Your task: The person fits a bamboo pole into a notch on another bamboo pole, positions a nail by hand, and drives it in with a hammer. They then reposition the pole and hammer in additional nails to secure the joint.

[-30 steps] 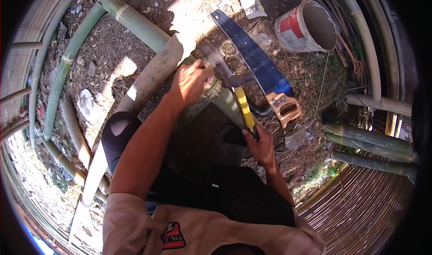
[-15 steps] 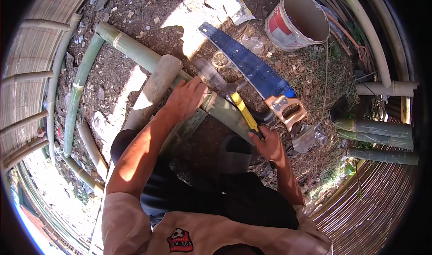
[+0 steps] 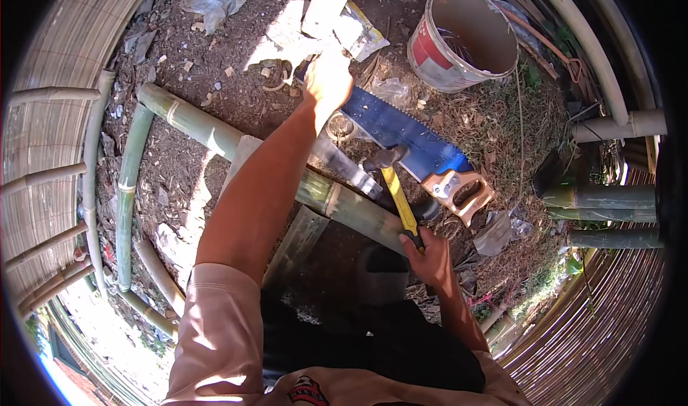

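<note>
My left hand (image 3: 329,82) reaches far forward over the tip end of a blue-bladed handsaw (image 3: 401,130). Bright sun washes out its fingers, so their grip does not show. In my right hand (image 3: 430,257) is a hammer (image 3: 398,198) with a yellow and black handle, its metal head up near the saw blade. A thick green bamboo pole (image 3: 312,191) runs diagonally below both arms, close beside the right hand. A flat grey metal blade (image 3: 349,166) lies between the pole and the saw. My left forearm covers part of the pole.
A white and red bucket (image 3: 437,55) stands at the upper right. A cut bamboo piece (image 3: 328,8) lies at the top beside a plastic packet (image 3: 369,37). More green bamboo (image 3: 127,177) lies at the left, with stacked bamboo ends (image 3: 602,199) at the right.
My left hand has left the bamboo pole and moved forward over the saw's tip end. The hammer stays in my right hand. The view has shifted slightly.
</note>
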`<state>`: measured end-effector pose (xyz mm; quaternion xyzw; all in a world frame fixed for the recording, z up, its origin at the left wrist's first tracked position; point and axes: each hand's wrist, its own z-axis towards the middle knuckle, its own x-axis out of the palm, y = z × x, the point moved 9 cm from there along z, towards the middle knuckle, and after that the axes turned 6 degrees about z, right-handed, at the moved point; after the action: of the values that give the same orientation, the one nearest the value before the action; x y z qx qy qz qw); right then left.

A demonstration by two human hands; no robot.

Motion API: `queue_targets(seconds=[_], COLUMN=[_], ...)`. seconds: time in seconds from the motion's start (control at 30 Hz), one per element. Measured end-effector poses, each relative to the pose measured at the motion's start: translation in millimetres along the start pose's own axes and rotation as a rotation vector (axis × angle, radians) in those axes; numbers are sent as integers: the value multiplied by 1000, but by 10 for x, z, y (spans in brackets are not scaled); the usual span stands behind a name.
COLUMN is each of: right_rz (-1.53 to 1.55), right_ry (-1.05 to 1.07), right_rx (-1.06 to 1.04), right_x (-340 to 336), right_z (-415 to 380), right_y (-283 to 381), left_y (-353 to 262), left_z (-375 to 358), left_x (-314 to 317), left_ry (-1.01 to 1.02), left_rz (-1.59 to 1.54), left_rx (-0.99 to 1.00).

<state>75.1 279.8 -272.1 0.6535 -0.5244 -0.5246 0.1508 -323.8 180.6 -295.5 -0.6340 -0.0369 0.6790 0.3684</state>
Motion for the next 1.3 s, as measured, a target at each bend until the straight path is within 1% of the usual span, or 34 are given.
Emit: queue_targets(seconds=[0.03, 0.07, 0.13, 0.2, 0.27, 0.3, 0.33, 0.4, 0.43, 0.47, 0.5, 0.53, 0.57, 0.6, 0.63, 0.67, 0.73, 0.77, 0.8, 0.87, 0.9, 0.93, 1.0, 1.03, 1.07, 1.13, 1.2, 1.27, 1.3], right_rz=[28, 56, 48, 38, 73, 74, 74, 74, 73, 71, 69, 68, 67, 64, 86, 107, 102, 101, 103, 70, 68, 73, 77, 88, 102, 91, 78, 83, 91], right_ry=[-13, -29, -42, -46, -61, -63, -57, -54, -45, -36, -38, -21, -4, -10, -21, -31, -30, -23, -19, 6, 6, 2, -2, -20, -38, -50, -56, -100, -61], right_rx=[26, 52, 62, 74, 122, 128, 122, 119, 123, 127, 129, 140, 150, 151, 124, 98, 126, 145, 152, 203, 199, 201, 199, 201, 201, 194, 189, 185, 194], right_x=[-6, -20, -36, -24, -12, -18, -19, -41, -51, -56, -59, -36, -16, -14, -15, -23, -42, -34, -21, -3, 0, 0, -5, -16, -22, -15, -16, -48, 2], right_z=[-4, -4, -11, -28, -47, -47, -40, -26, -16, -6, -6, -17, -23, -19, -15, -10, 6, -6, -29, -35, -34, -38, -34, -36, -37, -42, -50, -51, -79], right_y=[9, 11, 27, 18, -34, -41, -32, 11, 49, 59, 36, 0, -34, -53, -41, -29, -17, -19, -29, -87, -84, -85, -68, -53, -39, -36, -24, 13, 18], left_y=[-77, -126, -37, 19, 50, 63, 108, -259, -272, -295, -313, -201, -187, -23, 32, -11, 25, 75, 100, 164, 20, 13, -5, 115, 123, 12, -11, -184, 41], left_z=[122, 217, 368, 438, 518, 550, 594, 556, 659, 691, 830, 873, 912, 993, 1027, 997, 1041, 1053, 1029, 1038, 985, 973, 956, 956, 937, 894, 893, 733, 688], left_x=[28, 24, 195, 314, 436, 494, 586, 367, 481, 537, 487, 605, 697, 884, 940, 915, 1048, 1127, 1171, 1170, 1020, 955, 953, 955, 936, 622, 436, 182, 258], left_ry=[118, 121, 253, 258, 219, 216, 220, -307, -268, -269, -27, 211, 211, 203, 196, 86, 58, 103, 110, 71, 63, 58, 139, 175, 171, 30, 20, -54, -81], left_rz=[16, 12, 49, 97, 265, 326, 324, 472, 625, 621, 424, 222, 219, 267, 311, 304, 329, 244, 244, 237, 262, 262, 206, 48, 52, 66, 49, -6, 75], left_rx=[-27, -17, -90, -73, 28, 141, 146, 547, 566, 565, 331, 96, 98, -3, -104, -72, 39, 32, 30, -16, 21, 19, 50, -71, -72, -117, -145, 101, 181])
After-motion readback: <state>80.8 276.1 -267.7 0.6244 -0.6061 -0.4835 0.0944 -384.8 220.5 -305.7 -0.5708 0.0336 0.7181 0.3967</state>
